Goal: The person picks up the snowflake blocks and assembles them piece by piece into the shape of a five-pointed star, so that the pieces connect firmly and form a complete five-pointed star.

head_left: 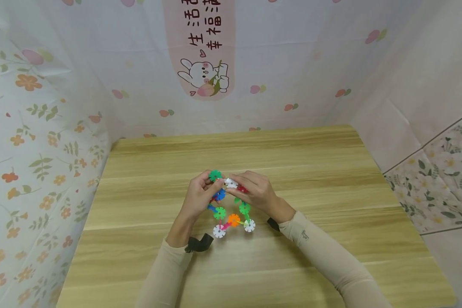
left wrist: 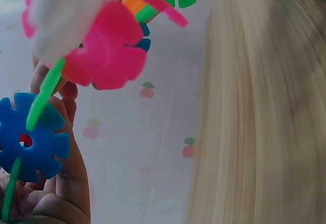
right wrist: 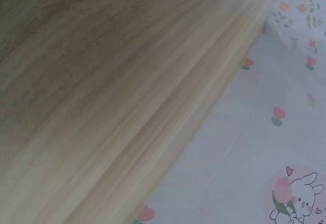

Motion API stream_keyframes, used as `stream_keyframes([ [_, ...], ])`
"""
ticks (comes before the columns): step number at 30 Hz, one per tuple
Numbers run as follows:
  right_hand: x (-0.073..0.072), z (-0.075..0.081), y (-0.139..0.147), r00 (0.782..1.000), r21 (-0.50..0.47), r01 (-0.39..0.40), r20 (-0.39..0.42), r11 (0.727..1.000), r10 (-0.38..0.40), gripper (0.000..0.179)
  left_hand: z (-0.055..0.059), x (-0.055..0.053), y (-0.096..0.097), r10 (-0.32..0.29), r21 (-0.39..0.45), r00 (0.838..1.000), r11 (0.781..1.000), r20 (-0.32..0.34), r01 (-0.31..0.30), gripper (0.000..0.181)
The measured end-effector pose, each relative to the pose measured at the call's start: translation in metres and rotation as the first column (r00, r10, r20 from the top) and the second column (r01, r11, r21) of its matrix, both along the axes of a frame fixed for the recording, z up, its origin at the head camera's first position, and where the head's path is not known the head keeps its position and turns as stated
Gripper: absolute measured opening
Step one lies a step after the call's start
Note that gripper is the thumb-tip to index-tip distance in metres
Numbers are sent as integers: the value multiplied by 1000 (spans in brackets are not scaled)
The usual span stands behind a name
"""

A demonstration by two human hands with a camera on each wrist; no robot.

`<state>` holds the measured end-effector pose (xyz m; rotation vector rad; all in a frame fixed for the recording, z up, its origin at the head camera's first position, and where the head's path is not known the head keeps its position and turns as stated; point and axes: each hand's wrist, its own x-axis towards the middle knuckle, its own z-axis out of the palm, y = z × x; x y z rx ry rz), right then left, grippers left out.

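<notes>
Both hands hold a ring-like chain of notched plastic snowflake discs, joined slot to slot, above the table. My left hand (head_left: 195, 196) grips its upper left part, by a dark green disc (head_left: 215, 175) and a blue disc (head_left: 220, 195). Fingers of my right hand (head_left: 262, 194) pinch the upper right part, around a white disc (head_left: 231, 183) and a red disc (head_left: 241, 188). An orange disc (head_left: 233, 220) sits low in the chain between two white discs. The left wrist view shows a pink disc (left wrist: 109, 48) up close; the right wrist view shows neither hand nor discs.
The chain is above a wood-grain table (head_left: 146, 171). Printed cloth (head_left: 292, 77) with fruit shapes and a rabbit hangs behind the far edge, and flowered cloth (head_left: 42, 162) hangs at the left. A black strap piece (head_left: 199, 243) sticks out at the left wrist.
</notes>
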<state>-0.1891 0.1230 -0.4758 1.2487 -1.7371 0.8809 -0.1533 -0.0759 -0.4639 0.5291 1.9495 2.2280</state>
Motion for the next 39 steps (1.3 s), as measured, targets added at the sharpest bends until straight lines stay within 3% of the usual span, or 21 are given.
stream_keyframes([
  [4, 0, 0, 2, 1000, 1, -11, -2, 1000, 11, 36, 6, 0, -3, -48, -39, 998, 998, 26, 49, 19],
  [7, 1, 0, 2, 999, 23, -13, 43, 1000, 12, 38, 14, 3, -6, -82, -81, 996, 993, 31, 84, 18],
  [11, 2, 0, 1, 991, 55, -7, 135, 998, 0, 39, 22, 6, -7, -107, -102, 994, 989, -5, 106, 28],
  [14, 2, -2, 1, 970, 69, -34, 243, 997, 16, 43, 23, 8, -6, -95, -114, 995, 989, -11, 93, 32],
  [16, 1, -3, 3, 936, 76, -72, 350, 995, 41, 45, 20, 7, -7, -68, -135, 998, 989, -8, 66, 31],
  [17, 1, -3, 4, 903, 78, -93, 426, 993, 51, 44, 21, 8, -7, -55, -152, 998, 987, -4, 54, 30],
  [18, 1, -3, 5, 857, 78, -114, 512, 990, 59, 44, 23, 9, -7, -44, -168, 999, 985, 0, 44, 30],
  [19, 1, -2, 7, 793, 68, -145, 605, 987, 75, 44, 24, 9, -7, -36, -182, 999, 983, -1, 35, 29],
  [21, 0, 1, 9, 638, 62, -212, 765, 975, 89, 42, 26, 9, -7, -30, -198, 1000, 980, -7, 28, 30],
  [24, -2, 4, 12, 353, 15, -356, 928, 934, 120, 43, 30, 11, -8, -50, -201, 999, 978, -4, 48, 31],
  [25, -3, 4, 13, 276, -5, -401, 953, 916, 126, 45, 30, 11, -8, -65, -198, 998, 978, -4, 63, 31],
  [27, -4, 4, 14, 176, -33, -477, 976, 878, 132, 48, 30, 11, -8, -96, -201, 995, 975, -13, 91, 30],
  [29, -5, 4, 14, 124, -42, -505, 985, 862, 120, 51, 30, 11, -7, -121, -209, 992, 971, -30, 113, 29],
  [36, -6, 7, 14, 132, 20, -505, 990, 863, 55, 28, 35, 12, -5, -136, -278, 984, 955, -112, 101, 23],
  [39, -5, 9, 13, 110, 10, -500, 993, 866, 52, 23, 37, 13, -4, -141, -294, 983, 951, -122, 100, 22],
])
